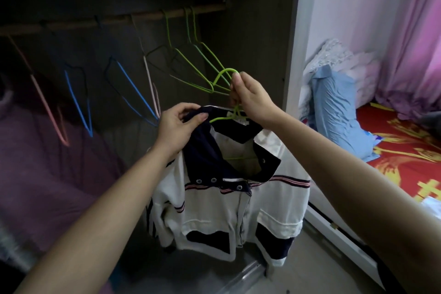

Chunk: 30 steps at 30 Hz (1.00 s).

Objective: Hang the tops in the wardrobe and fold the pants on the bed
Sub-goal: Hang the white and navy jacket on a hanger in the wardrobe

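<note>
A white top [229,210] with a navy collar and striped trim hangs on a green hanger [223,75] in front of the open wardrobe. My right hand [250,98] pinches the hanger's neck just below its hook. My left hand [177,126] grips the navy collar at the left shoulder, where the hanger's arm pokes out. The hanger's lower bar shows through the neck opening. The wardrobe rail [114,19] runs above, apart from the held hook.
Empty hangers dangle from the rail: green ones [191,59], blue ones [81,102], pink ones [47,107]. Purple fabric [47,174] fills the wardrobe's lower left. The bed [405,162] with a red patterned cover, a blue garment [338,112] and pink curtains lies to the right.
</note>
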Available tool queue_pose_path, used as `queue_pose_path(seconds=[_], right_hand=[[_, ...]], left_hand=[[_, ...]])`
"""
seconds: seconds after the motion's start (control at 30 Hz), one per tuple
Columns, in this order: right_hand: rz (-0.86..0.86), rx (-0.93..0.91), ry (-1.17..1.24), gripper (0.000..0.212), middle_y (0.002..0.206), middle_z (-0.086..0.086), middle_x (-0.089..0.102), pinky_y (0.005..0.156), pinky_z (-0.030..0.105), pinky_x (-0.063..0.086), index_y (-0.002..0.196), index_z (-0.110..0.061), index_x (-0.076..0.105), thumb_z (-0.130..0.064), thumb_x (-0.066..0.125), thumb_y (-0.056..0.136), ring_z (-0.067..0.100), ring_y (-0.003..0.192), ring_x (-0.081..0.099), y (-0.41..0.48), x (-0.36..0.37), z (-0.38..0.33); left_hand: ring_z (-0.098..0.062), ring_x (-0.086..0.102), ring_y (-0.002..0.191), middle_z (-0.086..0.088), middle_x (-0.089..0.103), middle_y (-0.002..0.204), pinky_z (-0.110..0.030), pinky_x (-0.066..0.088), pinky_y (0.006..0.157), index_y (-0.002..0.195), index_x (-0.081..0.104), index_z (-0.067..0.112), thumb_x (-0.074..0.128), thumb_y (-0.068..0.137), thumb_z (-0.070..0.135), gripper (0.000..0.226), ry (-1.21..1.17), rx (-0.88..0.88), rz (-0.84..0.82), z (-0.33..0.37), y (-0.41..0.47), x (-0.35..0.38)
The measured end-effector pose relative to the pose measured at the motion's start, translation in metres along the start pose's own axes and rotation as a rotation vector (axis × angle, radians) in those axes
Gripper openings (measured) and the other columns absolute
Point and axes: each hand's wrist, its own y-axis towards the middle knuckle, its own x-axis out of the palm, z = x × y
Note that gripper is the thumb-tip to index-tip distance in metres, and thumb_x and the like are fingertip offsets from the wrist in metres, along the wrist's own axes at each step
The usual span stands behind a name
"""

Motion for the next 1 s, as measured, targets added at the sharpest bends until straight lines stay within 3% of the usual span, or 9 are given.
queue_pose_path(seconds=[0.17,0.27,0.37,0.47,0.53,0.7,0.8,0.93,1.0], right_hand=[[0.001,0.183,0.11,0.033,0.069,0.008,0.042,0.068,0.029,0.047,0.079,-0.013,0.044,-0.021,0.036,0.109,0.017,0.063,0.049,-0.001,-0.019,0.018],[0.001,0.228,0.231,0.034,0.065,0.001,0.046,0.069,0.027,0.048,0.075,-0.012,0.047,-0.018,0.039,0.108,0.015,0.062,0.052,0.0,-0.013,0.008],[0.016,0.318,0.531,0.036,0.06,0.001,0.033,0.065,0.028,0.038,0.068,-0.011,0.042,-0.01,0.04,0.104,0.016,0.059,0.038,0.0,0.008,-0.012],[-0.042,0.349,0.701,0.033,0.065,0.001,0.022,0.066,0.03,0.033,0.068,-0.015,0.036,-0.011,0.035,0.101,0.017,0.061,0.027,-0.003,0.024,-0.025],[-0.147,0.342,0.642,0.033,0.067,0.002,0.021,0.067,0.031,0.034,0.069,-0.016,0.036,-0.021,0.035,0.102,0.017,0.061,0.03,-0.005,0.024,-0.031],[-0.169,0.066,-0.121,0.039,0.077,0.007,0.046,0.079,0.038,0.04,0.083,-0.008,0.049,-0.034,0.035,0.109,0.025,0.078,0.047,-0.011,0.014,-0.024],[-0.111,0.031,-0.13,0.038,0.077,0.005,0.048,0.078,0.034,0.04,0.086,-0.006,0.052,-0.033,0.037,0.109,0.018,0.075,0.046,-0.013,0.007,-0.019],[-0.146,-0.014,-0.199,0.039,0.073,0.001,0.049,0.068,0.021,0.04,0.083,-0.007,0.055,-0.033,0.04,0.108,0.008,0.067,0.045,-0.016,0.002,-0.011],[-0.134,0.01,-0.222,0.039,0.071,-0.003,0.052,0.066,0.019,0.042,0.08,-0.012,0.057,-0.035,0.042,0.107,0.006,0.064,0.047,-0.018,-0.001,-0.004]], left_hand=[[-0.013,0.062,0.087,-0.004,0.067,0.093,-0.024,0.051,0.083,0.098,0.066,0.013,0.073,0.08,-0.004,0.026,0.084,-0.025,0.269,-0.004,0.007,-0.025],[-0.011,0.058,0.08,0.0,0.062,0.088,-0.015,0.049,0.069,0.091,0.065,0.021,0.064,0.083,-0.005,0.027,0.124,-0.181,0.069,-0.002,0.013,-0.038],[-0.008,0.066,0.072,-0.001,0.07,0.091,-0.013,0.05,0.058,0.093,0.068,0.02,0.064,0.094,0.027,0.008,0.019,-0.402,-0.128,0.008,0.019,-0.039],[-0.003,0.067,0.077,0.004,0.075,0.09,-0.018,0.052,0.07,0.098,0.075,0.018,0.065,0.092,0.043,0.028,0.366,-0.28,-0.387,0.009,0.018,-0.033],[-0.009,0.063,0.072,-0.003,0.072,0.082,-0.026,0.047,0.07,0.094,0.076,0.009,0.065,0.094,0.035,0.028,0.446,-0.204,-0.407,0.009,0.013,-0.022],[-0.019,0.068,0.061,-0.013,0.072,0.077,-0.025,0.057,0.06,0.106,0.069,-0.004,0.068,0.093,0.019,0.026,-0.202,-0.479,-0.125,0.025,0.024,0.01],[-0.025,0.07,0.069,-0.015,0.072,0.081,-0.031,0.06,0.063,0.102,0.068,-0.001,0.067,0.093,0.016,0.019,-0.213,-0.656,-0.167,0.022,0.025,0.022],[-0.029,0.064,0.093,-0.012,0.068,0.095,-0.038,0.053,0.082,0.096,0.068,0.01,0.068,0.09,0.022,0.014,0.735,-0.19,-0.033,0.0,0.024,0.013],[-0.02,0.061,0.079,0.0,0.065,0.08,-0.033,0.046,0.069,0.083,0.066,0.017,0.062,0.091,0.04,0.024,0.766,0.142,0.079,0.0,0.018,0.004]])
